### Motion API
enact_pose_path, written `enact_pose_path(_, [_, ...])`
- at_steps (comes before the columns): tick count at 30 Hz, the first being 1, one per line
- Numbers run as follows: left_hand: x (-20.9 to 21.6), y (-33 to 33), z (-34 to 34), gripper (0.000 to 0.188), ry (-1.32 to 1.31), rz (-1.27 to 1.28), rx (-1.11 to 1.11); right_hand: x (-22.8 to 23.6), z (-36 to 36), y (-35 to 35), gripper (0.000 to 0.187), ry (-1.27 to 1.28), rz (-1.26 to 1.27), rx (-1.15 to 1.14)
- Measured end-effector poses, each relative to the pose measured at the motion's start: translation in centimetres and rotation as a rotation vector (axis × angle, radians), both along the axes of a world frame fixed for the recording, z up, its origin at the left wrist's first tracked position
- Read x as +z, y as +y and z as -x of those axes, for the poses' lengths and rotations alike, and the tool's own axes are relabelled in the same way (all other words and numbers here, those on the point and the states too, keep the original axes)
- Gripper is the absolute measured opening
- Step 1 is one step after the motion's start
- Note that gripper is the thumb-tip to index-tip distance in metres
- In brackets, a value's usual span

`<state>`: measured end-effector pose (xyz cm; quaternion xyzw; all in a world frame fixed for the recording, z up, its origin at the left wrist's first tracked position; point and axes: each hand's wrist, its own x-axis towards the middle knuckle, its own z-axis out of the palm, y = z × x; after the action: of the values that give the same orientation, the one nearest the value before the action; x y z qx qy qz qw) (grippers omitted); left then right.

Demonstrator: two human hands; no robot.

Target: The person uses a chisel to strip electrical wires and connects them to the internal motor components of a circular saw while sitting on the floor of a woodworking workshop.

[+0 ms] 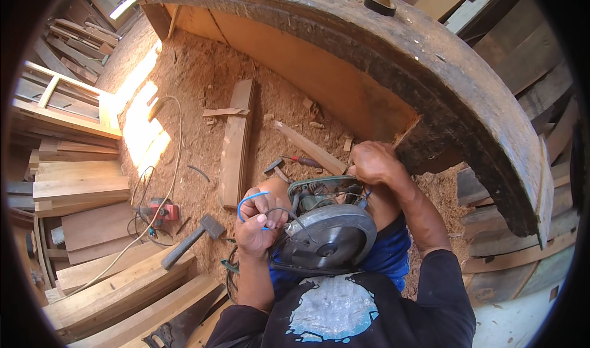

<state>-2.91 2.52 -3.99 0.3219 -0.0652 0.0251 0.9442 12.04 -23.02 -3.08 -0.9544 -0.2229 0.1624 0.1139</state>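
Pinching a thin, bright blue wire (243,199) between thumb and fingers of the left hand (258,224), bent into a loop bulging leftward, with the upper end pointing right. Curled into a loose fist, the right hand (375,164), just beyond the right end of a green-housed circular saw with a round grey metal guard (332,240); cannot tell whether gripping anything there. Resting in the lap, over blue shorts (393,250), the saw, between both forearms. Running roughly left to right across the body, its long axis, along the flat dark base edge nearest the torso; turned upward, the guard's broad round face; lying on the far side, the green housing, with thin wires exposed. Arching over the guard's left part, a thin dark cord (279,209).

Beyond the saw, on the sawdust-covered floor (203,71): a small grey-headed hammer (273,165), a red-and-black-handled screwdriver (305,161) lying nearly crosswise, a pale wooden offcut (310,148) slanting down to the right, and stacked brown boards (236,145) pointing away. Farther left, a dark-handled mallet (184,246) and a red-and-teal power tool (165,211). Sweeping across the far right, a large curved wooden piece with a dark edge (430,59).
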Motion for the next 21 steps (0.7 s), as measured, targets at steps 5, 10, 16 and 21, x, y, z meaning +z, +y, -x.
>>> enact_pose_path(5, [-0.4, 0.6, 0.1, 0.019, 0.001, 0.032, -0.034, 1.5, 3.1, -1.0, 0.024, -0.113, -0.31, -0.071])
enact_pose_path(10, [-0.7, 0.8, -0.3, 0.02, -0.007, 0.03, -0.04, 2.9, 6.2, -2.4, 0.019, -0.022, -0.727, -0.34])
enact_pose_path(16, [-0.4, 0.4, -0.8, 0.019, -0.032, 0.016, -0.043, 1.9, 7.2, -4.5, 0.013, 0.177, -0.981, -0.443])
enact_pose_path(21, [0.8, 0.5, -0.8, 0.02, 0.036, -0.081, 0.004, 2.6, 8.5, -5.2, 0.009, 0.217, -1.039, -0.401])
